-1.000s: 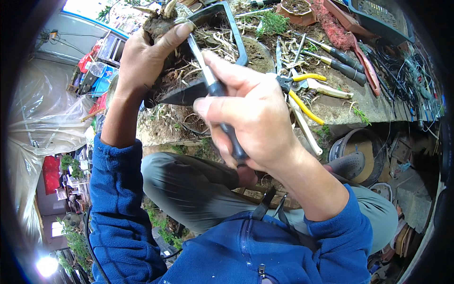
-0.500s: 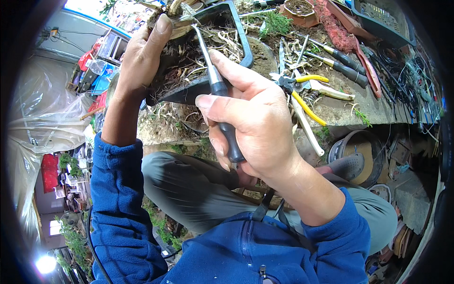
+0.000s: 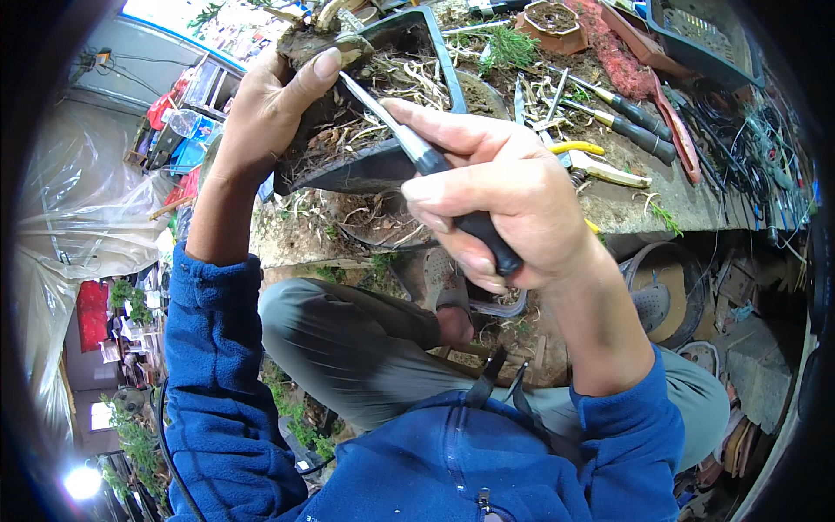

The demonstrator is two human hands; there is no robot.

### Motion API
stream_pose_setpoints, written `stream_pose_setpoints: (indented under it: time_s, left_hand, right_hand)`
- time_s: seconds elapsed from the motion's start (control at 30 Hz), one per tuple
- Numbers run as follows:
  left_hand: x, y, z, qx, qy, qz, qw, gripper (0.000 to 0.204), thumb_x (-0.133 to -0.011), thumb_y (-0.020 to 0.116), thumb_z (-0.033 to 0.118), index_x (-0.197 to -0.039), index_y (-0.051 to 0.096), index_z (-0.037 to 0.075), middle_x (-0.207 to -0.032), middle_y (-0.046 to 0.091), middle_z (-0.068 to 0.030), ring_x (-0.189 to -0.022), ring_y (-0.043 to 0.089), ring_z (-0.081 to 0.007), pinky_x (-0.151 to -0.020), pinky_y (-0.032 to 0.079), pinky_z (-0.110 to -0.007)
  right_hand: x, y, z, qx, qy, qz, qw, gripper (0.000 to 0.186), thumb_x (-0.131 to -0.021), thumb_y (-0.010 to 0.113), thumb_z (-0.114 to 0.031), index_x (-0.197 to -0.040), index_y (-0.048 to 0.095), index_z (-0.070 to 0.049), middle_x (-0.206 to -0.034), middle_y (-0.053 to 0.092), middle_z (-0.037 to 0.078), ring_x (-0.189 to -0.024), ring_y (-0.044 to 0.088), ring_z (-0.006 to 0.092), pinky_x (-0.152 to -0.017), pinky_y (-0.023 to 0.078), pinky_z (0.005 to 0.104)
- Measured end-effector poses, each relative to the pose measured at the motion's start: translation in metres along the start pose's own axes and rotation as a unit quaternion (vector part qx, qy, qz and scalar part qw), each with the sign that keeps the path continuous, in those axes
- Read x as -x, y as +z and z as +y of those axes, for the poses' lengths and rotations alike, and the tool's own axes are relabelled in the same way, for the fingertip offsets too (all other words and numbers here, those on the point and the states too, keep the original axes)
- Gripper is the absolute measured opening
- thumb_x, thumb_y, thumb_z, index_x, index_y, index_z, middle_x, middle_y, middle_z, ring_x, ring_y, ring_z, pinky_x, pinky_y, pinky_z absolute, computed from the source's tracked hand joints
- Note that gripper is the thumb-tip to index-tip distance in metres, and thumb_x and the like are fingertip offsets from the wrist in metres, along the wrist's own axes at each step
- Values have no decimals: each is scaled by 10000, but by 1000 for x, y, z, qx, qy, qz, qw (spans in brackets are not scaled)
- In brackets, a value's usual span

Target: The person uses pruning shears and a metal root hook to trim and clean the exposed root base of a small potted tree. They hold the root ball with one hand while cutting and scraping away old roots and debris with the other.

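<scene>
My left hand (image 3: 270,109) is closed around a gnarled woody stump (image 3: 323,48) at the upper left, its thumb pressed along the wood; the other fingers are mostly hidden. In my right hand (image 3: 513,191) I grip a slim carving tool (image 3: 381,111) with a black handle and a metal shaft. Its shaft slants up and left, and the tip comes close to my left thumb, just below the stump; whether it touches the wood I cannot tell. Under the stump lies a dark plastic tray (image 3: 450,65) with soil and pale wood shavings in it.
On the bench to the right lie yellow-handled pliers (image 3: 578,147), partly behind my right hand, and black-handled tools (image 3: 639,130). Beyond them are a red-handled tool (image 3: 674,122), a brown pot (image 3: 552,26), a dark crate (image 3: 704,39) and tangled wire (image 3: 757,157). A round tub (image 3: 696,287) stands below.
My right hand has moved right with the carving tool, which now slants more, its tip lower. The hand now covers much of the pliers. My left hand still holds the stump, shifted slightly right.
</scene>
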State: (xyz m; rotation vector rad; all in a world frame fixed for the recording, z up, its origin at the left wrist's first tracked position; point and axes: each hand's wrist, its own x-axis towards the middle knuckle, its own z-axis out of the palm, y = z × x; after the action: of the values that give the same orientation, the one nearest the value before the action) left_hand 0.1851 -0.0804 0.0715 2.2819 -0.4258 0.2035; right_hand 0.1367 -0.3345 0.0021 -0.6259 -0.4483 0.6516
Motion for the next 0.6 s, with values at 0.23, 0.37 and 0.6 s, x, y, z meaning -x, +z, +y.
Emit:
stream_pose_setpoints:
  time_s: [0.23, 0.37, 0.6]
  left_hand:
    - [7, -7, -9, 133, -91, 48, 986, 535, -1114, 459, 432, -1386, 568, -16, -1264, 668, -103, -1128, 639, -152, -990, 516, -309]
    - [5, 3, -3, 163, -30, 10, 986, 528, -1083, 543, 426, -1381, 562, -10, -1226, 674, -90, -1039, 657, -122, -909, 548, -290]
    - [-4, 13, 12, -12, -35, 58, 998, 467, -935, 781, 424, -1145, 711, 13, -936, 738, -37, -819, 676, -106, -747, 548, -277]
  right_hand:
    - [3, 25, 17, -41, -55, 106, 992, 688, -932, 621, 18, -1564, 351, 53, -732, 590, 106, -429, 523, 127, -316, 393, 270]
    - [-1, 27, 14, -42, -38, 112, 992, 691, -930, 639, 2, -1559, 357, 58, -750, 589, 98, -431, 520, 127, -319, 396, 267]
    - [-3, 18, 12, -5, -39, 77, 996, 668, -943, 619, 3, -1557, 361, 59, -732, 582, 91, -429, 507, 117, -317, 393, 264]
